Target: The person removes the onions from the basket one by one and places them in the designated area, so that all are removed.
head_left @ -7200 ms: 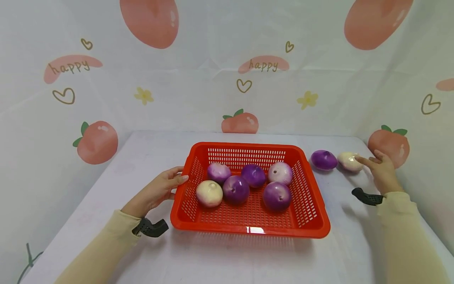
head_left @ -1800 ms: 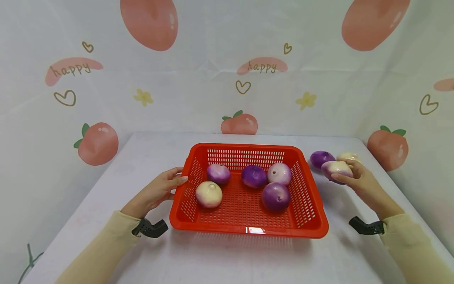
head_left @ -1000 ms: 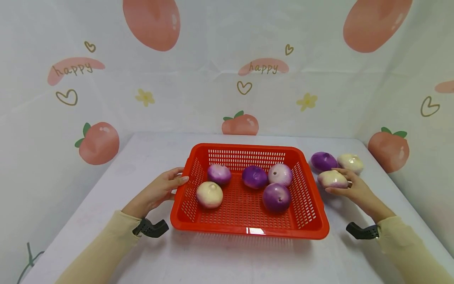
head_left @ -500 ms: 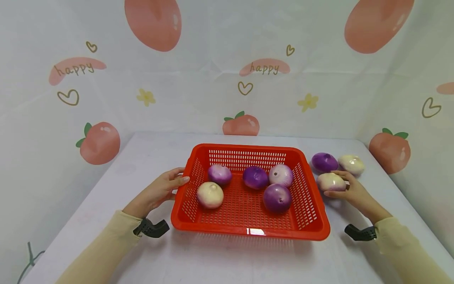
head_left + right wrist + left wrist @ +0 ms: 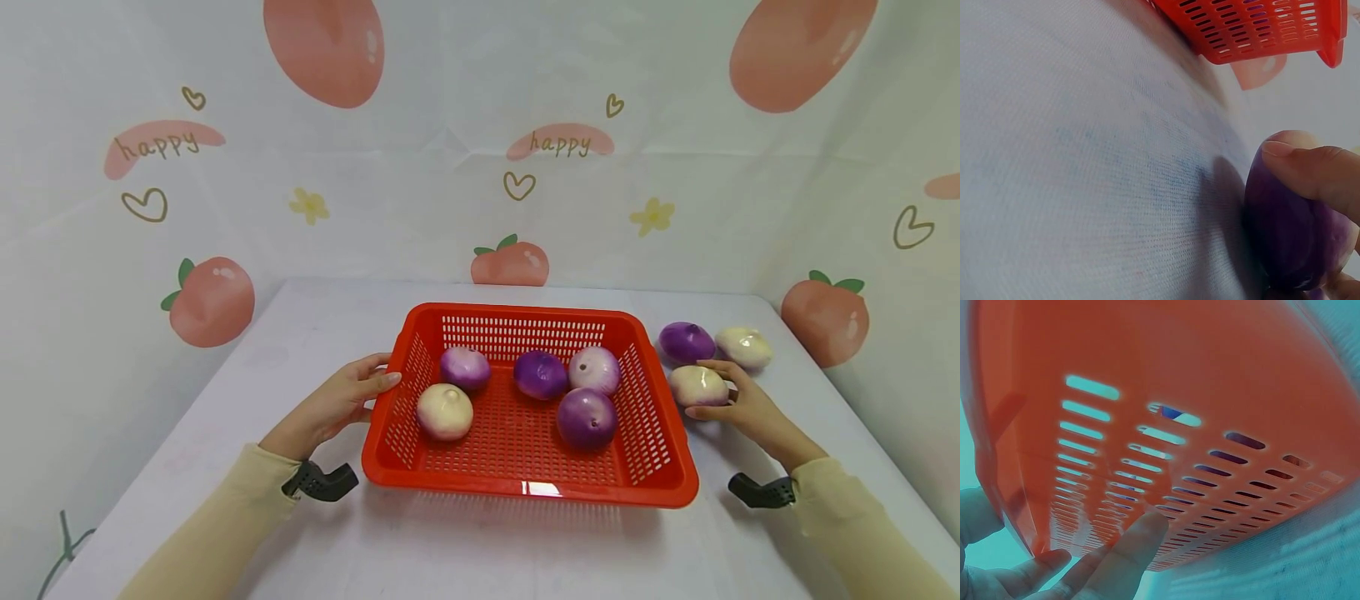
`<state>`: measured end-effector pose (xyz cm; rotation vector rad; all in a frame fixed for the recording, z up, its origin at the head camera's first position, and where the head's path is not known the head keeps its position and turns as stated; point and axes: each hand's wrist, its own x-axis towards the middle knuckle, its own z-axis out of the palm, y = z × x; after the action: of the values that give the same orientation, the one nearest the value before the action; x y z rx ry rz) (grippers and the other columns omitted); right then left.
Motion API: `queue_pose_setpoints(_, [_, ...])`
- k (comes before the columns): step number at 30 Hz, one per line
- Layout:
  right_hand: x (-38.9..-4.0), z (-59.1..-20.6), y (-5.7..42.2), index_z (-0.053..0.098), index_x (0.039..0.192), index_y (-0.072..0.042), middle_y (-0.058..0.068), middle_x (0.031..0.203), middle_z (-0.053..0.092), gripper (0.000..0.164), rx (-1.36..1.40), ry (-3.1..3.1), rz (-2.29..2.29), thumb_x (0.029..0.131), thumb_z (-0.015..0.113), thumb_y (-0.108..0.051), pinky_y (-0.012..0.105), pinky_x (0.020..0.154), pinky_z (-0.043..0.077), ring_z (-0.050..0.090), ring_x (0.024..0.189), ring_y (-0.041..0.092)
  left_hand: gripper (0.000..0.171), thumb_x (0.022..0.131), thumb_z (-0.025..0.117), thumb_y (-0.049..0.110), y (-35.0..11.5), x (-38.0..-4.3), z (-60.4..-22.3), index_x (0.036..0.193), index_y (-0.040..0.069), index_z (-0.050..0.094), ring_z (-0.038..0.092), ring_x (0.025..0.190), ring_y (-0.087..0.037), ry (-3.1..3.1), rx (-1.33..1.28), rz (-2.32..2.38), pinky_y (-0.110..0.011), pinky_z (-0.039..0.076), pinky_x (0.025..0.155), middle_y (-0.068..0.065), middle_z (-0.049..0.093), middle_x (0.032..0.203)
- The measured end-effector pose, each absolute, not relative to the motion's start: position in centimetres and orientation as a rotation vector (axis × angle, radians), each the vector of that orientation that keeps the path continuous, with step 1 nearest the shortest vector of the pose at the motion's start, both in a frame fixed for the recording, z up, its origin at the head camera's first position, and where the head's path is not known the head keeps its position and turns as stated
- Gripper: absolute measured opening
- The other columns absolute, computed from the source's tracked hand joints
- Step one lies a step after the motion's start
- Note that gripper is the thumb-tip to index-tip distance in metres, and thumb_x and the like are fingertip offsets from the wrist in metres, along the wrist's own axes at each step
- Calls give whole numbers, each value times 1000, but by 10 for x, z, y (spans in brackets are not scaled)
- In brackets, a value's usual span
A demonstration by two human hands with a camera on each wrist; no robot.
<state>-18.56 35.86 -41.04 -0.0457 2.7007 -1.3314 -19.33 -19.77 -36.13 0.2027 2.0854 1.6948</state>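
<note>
Your left hand (image 5: 341,404) is gripping the left edge of a rectangular red plastic basket (image 5: 480,489) with slotted walls, thumb lying over the rim and fingers pressing against the outside. Your right hand (image 5: 742,408), well apart from the left, is curling thumb and fingers round a glossy oval onion, cream above and purple below (image 5: 697,387). That onion is sitting just outside the basket's right rim, low at the tabletop; whether it is touching the cloth is hard to tell. Just behind it, a glossy deep-purple oval onion (image 5: 686,342) is lying close to the rim, with a glossy cream oval onion (image 5: 744,347) next to it, nearer the table's right edge.

Inside the basket, a round pale-violet onion (image 5: 465,368) and a round cream onion (image 5: 445,412) are resting toward the left wall. A dark-purple onion (image 5: 540,374), a whitish-violet onion (image 5: 594,370) and a round mid-purple onion (image 5: 587,418) are clustering right of centre. Slotted red floor is showing between these groups and along the front wall. The white cloth-covered table (image 5: 525,550) is stretching out before the basket and leftward.
</note>
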Motion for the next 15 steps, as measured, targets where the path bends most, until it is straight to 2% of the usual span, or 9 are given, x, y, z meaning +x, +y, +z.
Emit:
queue_pose_setpoints(6, [-185,-410,359,20,148,0,31,147,24,86,-68,2696,-1353,85,74,-24,66,97,34,34,123,50,60,98,56,30,-198,-193,-360,146,3,32,65,101,-20,2078,198,1701,-47,57,81,-23,53,133])
queue_pose_setpoints(15, [-184,-410,360,17,149,-2,30,149,21,87,-67,2657,-1377,86,73,-25,72,99,28,30,128,51,62,98,56,31,-198,-194,-363,147,2,31,65,102,-20,2097,208,1691,-47,58,81,-25,51,135])
